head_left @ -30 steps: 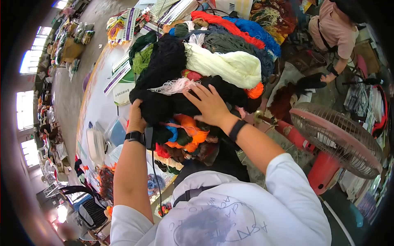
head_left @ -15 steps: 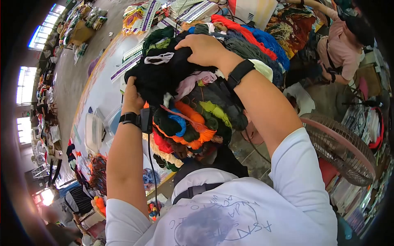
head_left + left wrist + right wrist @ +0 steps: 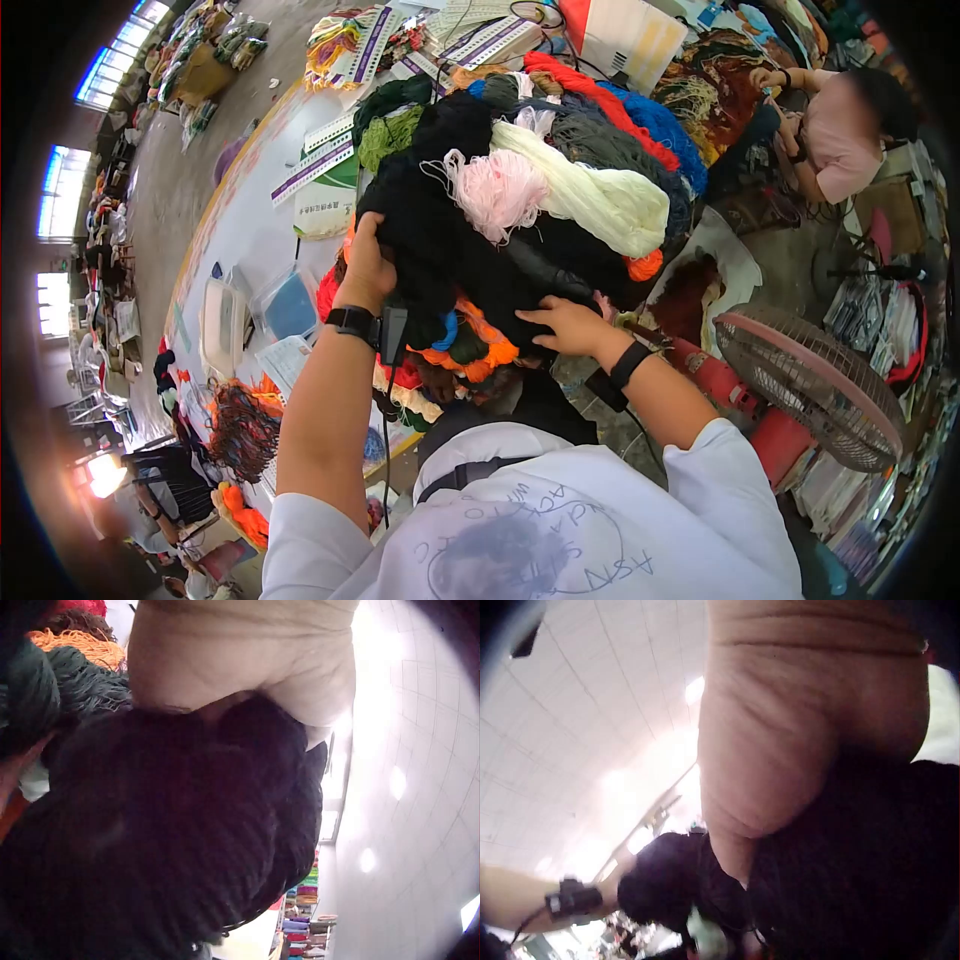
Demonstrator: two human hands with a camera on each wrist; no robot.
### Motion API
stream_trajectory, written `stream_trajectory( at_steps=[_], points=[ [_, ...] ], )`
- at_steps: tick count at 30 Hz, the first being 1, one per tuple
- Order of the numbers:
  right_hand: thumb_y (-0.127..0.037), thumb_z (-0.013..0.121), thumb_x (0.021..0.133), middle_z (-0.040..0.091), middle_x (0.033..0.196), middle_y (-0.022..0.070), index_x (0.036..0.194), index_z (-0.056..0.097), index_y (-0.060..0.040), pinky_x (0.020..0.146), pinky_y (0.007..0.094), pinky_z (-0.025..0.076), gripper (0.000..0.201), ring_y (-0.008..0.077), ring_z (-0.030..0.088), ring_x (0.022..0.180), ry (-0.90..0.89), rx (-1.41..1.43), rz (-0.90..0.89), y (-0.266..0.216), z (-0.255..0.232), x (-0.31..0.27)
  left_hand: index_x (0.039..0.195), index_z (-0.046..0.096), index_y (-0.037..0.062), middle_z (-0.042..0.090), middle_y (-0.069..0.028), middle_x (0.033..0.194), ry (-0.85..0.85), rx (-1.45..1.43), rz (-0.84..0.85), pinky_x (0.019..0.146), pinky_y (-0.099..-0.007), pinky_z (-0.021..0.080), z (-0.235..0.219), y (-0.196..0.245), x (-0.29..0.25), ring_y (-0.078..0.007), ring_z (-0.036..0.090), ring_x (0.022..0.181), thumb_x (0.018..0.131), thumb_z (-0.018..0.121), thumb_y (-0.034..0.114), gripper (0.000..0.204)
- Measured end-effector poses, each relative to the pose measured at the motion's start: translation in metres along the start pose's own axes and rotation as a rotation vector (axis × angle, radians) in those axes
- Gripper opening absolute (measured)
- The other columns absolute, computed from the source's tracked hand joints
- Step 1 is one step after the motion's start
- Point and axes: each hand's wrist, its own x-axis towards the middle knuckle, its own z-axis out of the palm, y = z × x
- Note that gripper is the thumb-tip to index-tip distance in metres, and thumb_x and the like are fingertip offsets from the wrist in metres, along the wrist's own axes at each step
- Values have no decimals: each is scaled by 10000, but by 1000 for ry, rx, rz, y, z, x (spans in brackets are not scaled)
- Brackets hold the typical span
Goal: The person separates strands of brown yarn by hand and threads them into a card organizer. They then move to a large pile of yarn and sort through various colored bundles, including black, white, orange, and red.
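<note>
Head view, L to R: left hand (image 3: 368,265) grips black yarn (image 3: 440,240) at heap's 9 o'clock edge, fingers curled into it. Black skein sits mid-pile on table (image 3: 240,250), pink yarn (image 3: 497,190) and cream yarn (image 3: 600,200) at 12–2 o'clock. Right hand (image 3: 562,325) at 5 o'clock presses the black yarn's underside, fingers mostly straight. Fan (image 3: 815,385) at 4 o'clock.

We see a yarn heap (image 3: 520,200) on the table (image 3: 240,250), cards (image 3: 320,160) to its left. A fan (image 3: 810,385) stands on the floor right of the heap, and a seated person (image 3: 850,130) is behind the fan.
</note>
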Motion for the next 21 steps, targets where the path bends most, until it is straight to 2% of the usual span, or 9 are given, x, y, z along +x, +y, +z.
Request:
stream_trajectory(
  at_steps=[3,4,8,11,12,13,15,17,21],
  points=[
    [-176,659,759,576,924,110,934,691,-131,762,405,488,183,301,582,905,289,-18,44,-10,-20,22,1136,584,82,631,-87,1114,52,-56,-68,964,-435,435,-10,-13,1,-281,591,1024,814,548,291,386],
    [-144,655,744,563,908,102,920,653,-103,721,406,484,181,305,572,869,541,-111,-12,-14,-28,36,1136,584,82,631,-87,1114,50,-51,-72,964,-435,435,-14,-16,0,-281,591,1024,814,548,291,386],
    [-137,580,793,516,1275,73,1294,496,-166,1000,479,337,509,304,460,1195,730,-518,-58,-33,-66,103,1094,611,103,643,-67,1097,-4,-195,-69,960,-396,436,-28,-11,-13,-251,593,1031,790,566,288,358],
    [-107,514,828,506,1312,61,1369,425,-176,1057,514,254,552,294,386,1282,539,-673,-85,-21,-68,142,1100,610,98,641,-70,1104,-20,-234,-85,974,-408,427,-43,-1,-13,-257,590,1045,795,544,299,372],
    [-155,532,822,596,1191,107,1308,491,-160,992,485,367,488,300,505,1177,525,-692,-72,-22,-69,144,1101,609,98,641,-71,1106,-26,-225,-24,978,-415,423,-46,4,-14,-257,590,1049,798,536,300,371],
    [-155,532,822,596,1191,107,1308,491,-160,992,485,367,488,300,505,1177,527,-698,-72,-23,-71,143,1101,608,98,640,-73,1109,-33,-220,39,981,-422,420,-48,8,-15,-257,590,1052,800,529,300,371],
    [-258,572,798,655,1018,173,1214,560,-143,850,457,481,432,327,615,999,35,-377,241,-35,-70,134,1122,599,87,630,-81,1132,-21,-267,33,988,-429,414,-51,16,-18,-265,580,1072,811,497,307,395],
    [-354,605,770,652,918,229,1123,600,-112,732,449,519,428,361,646,852,70,-275,228,-48,-57,89,1149,586,70,615,-90,1164,-35,-305,97,999,-429,405,-51,22,-22,-273,568,1092,819,469,305,421],
    [-344,604,793,645,975,215,1148,589,-100,781,456,498,432,375,623,908,220,113,395,-23,3,27,1163,578,60,605,-100,1184,-133,-346,68,1007,-431,399,-55,26,-24,-287,556,1111,824,449,299,434]
  ],
)
